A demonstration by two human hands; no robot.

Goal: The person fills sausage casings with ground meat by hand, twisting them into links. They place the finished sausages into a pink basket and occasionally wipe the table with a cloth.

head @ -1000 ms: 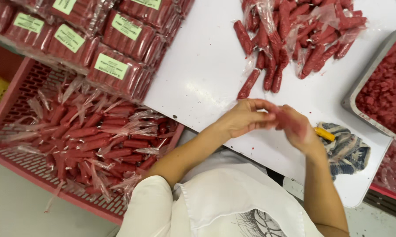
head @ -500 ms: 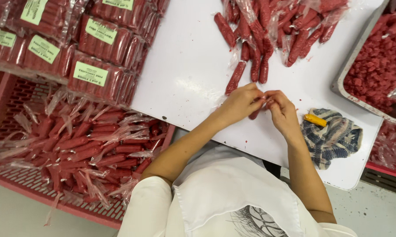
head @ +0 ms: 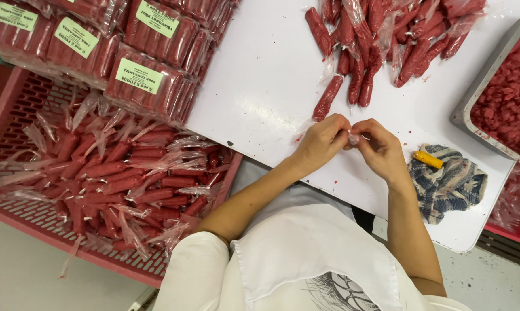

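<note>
My left hand and my right hand meet over the white table, fingertips pinched together on a small piece of clear plastic wrap. What is inside the wrap is hidden by my fingers. One wrapped red sausage lies just beyond my left hand. A heap of wrapped red sausages covers the far part of the table.
A red crate at the left holds several wrapped sausages. Labelled sausage packs are stacked above it. A metal tray of red ground meat stands at the right. A striped cloth carries a small yellow tool.
Both hands stayed together, working the wrap between the fingertips. The red piece seen in my fingers earlier no longer shows. The view has shifted slightly.
</note>
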